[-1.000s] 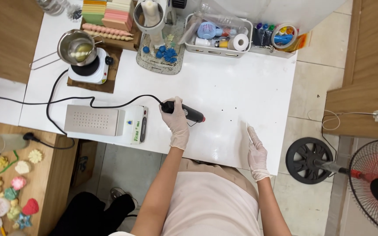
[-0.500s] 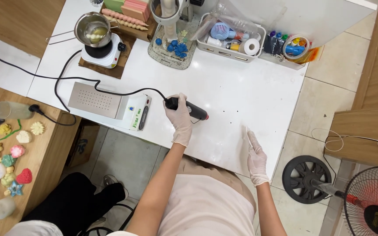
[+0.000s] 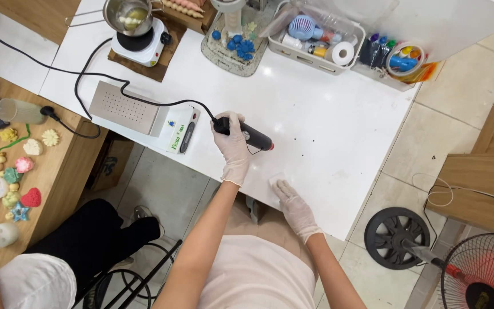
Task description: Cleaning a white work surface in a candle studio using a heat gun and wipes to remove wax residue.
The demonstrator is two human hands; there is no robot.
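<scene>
My left hand [image 3: 233,144], in a white glove, grips a black heat gun [image 3: 249,135] by its handle, the nozzle lying low over the white table [image 3: 327,114] and pointing right. Its black cord runs left past a silver electric plate [image 3: 127,107]. My right hand [image 3: 293,201], also gloved, lies flat near the table's front edge, pressing on a small white cloth or tissue [image 3: 277,179].
At the back stand a pot on a small hotplate [image 3: 135,31], a tray with blue pieces [image 3: 236,48], a white basket of supplies [image 3: 318,40] and paint bottles [image 3: 393,57]. A wooden bench with moulded figures [image 3: 10,171] is left. Fans [image 3: 481,274] stand right. Another person sits lower left.
The view has shifted, so the table sits further up and right. My right hand has moved left from the edge and now lies flat on a small white cloth. The left hand still holds the heat gun.
</scene>
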